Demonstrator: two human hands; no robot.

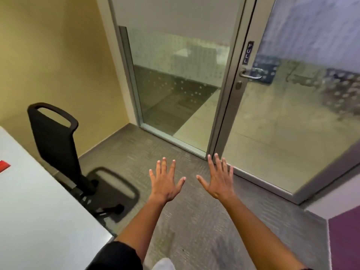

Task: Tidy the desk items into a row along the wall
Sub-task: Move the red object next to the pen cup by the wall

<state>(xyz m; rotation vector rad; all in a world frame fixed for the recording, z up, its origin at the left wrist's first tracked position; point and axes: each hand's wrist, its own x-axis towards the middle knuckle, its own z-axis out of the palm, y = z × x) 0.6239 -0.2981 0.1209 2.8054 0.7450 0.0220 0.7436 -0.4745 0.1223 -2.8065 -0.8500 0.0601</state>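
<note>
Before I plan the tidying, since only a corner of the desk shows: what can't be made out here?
- Desk: head view, mostly cut off by the left edge.
- Red item: cut by the left edge, unidentifiable.
- Other desk items: outside the frame.
- Beyond the glass door: blurred by frosting and reflections.

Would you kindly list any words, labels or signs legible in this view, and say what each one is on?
"PULL": reads vertically on a small dark plate on the glass door's metal frame, above the lever handle.
Red item at the desk's left edge: mostly out of view, no text readable.
</note>
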